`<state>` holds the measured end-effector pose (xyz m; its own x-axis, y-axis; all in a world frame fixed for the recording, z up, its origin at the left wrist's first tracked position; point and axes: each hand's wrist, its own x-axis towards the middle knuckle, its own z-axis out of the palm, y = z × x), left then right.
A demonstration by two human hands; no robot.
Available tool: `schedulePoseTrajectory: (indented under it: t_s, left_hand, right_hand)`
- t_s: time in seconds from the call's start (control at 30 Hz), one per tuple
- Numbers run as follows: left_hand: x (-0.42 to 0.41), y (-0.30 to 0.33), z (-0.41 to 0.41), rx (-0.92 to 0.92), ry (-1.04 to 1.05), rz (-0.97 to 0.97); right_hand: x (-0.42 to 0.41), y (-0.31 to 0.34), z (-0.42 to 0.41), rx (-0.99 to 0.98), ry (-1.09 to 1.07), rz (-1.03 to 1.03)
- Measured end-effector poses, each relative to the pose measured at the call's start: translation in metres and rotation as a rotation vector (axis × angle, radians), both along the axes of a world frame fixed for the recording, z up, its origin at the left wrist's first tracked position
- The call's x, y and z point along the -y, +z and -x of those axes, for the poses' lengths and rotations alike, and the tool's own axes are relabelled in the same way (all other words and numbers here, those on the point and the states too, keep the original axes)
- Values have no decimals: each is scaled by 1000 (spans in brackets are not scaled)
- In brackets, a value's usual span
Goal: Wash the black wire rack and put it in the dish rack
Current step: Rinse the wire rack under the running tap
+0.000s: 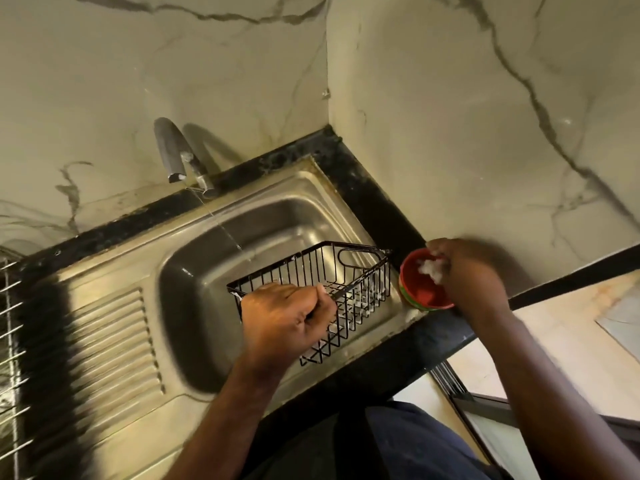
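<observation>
While the left hand is curled shut around the near top rim of the black wire rack, that open, basket-shaped rack of thin metal rods hangs tilted over the right half of the stainless steel sink basin, its far end towards the basin's right edge. Flecks of white suds cling to its wires, so it is probably slick. It looks light and rigid, easy for one hand, though the open grid offers only narrow wires to pinch; the rim wire or the looped handle at the far end seem the surest holds. The right hand, to the right of the basin, has its fingers bunched down into a small red soap tub on the dark counter, around white lather; what it grips I cannot tell. A thin stream falls from the curved metal tap behind the basin. Silver dish rack wires show far left of the basin.
</observation>
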<state>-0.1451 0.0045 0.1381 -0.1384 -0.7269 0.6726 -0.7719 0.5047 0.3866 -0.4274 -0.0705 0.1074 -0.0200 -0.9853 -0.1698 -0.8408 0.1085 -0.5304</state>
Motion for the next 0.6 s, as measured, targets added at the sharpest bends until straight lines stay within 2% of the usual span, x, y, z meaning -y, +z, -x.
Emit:
schedulePoseTrajectory:
  t_s: [0.07, 0.17, 0.27, 0.37, 0.5, 0.6]
  left_hand:
    - [-1, -1, 2, 8, 19, -13]
    - [-3, 0, 3, 36, 56, -9]
    - [-5, 1, -2, 33, 83, -23]
    - [-8, 5, -15, -13, 125, -59]
    - [-15, 17, -33, -133, 168, -97]
    - [-22, 26, -46, -323, 224, -149]
  right_hand:
    - [3, 6, -15, 79, 42, 52]
    - [7, 18, -45, 106, 240, 183]
    - [-2, 38, -78, 269, 577, 135]
    - [-21, 45, -114, 311, 933, 174]
    - [-8, 45, -133, 332, 1030, 107]
    - [21, 36, -121, 287, 927, 27]
